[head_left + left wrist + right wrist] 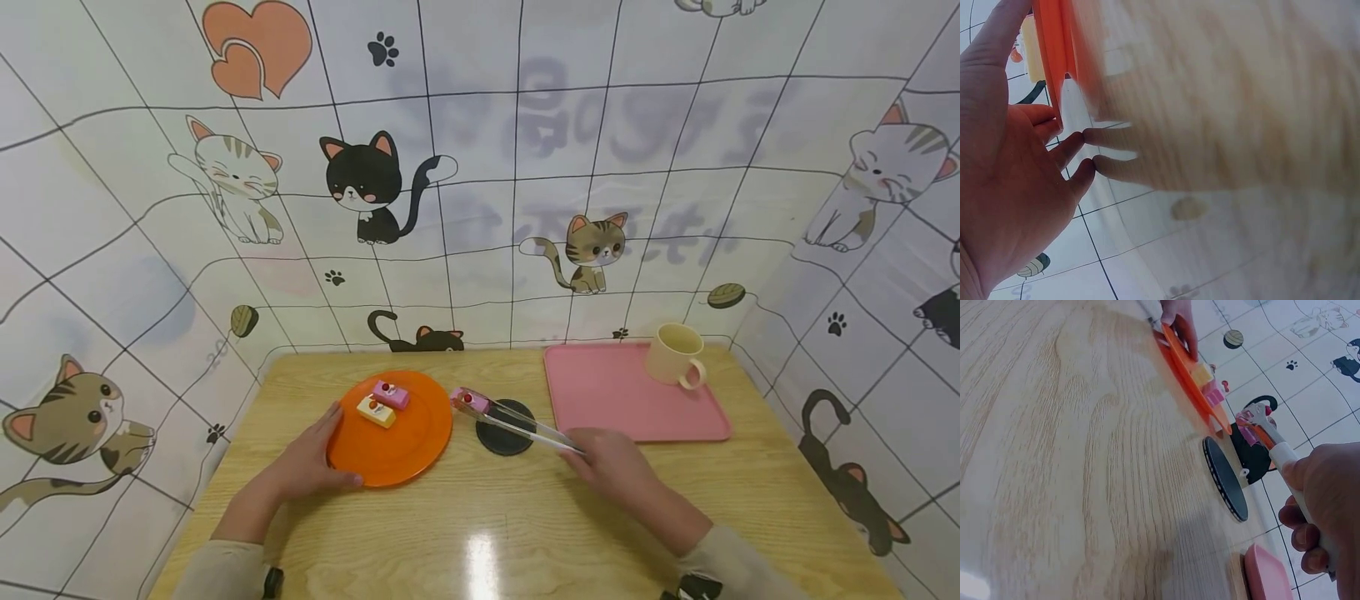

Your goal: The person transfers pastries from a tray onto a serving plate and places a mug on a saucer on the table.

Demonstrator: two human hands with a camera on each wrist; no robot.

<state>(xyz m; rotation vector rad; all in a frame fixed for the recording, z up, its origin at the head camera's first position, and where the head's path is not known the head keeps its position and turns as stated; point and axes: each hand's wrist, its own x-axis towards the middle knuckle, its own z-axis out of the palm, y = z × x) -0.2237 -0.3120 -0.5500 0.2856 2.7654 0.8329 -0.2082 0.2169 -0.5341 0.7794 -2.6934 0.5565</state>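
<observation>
My left hand holds the left edge of an orange plate, its thumb at the front rim and its fingers spread along the side. On that plate lie a pink toy cake and a yellow toy cake, side by side. My right hand grips a pair of tongs with pale handles, fingers curled round them in the right wrist view. Between the tong tips is another pink cake piece with a red top, held above the table just right of the plate rim.
Beneath the tongs lies a round black coaster. A pink tray occupies the back right of the wooden table, with a cream mug at its far right corner. Cat-patterned walls enclose the back and sides.
</observation>
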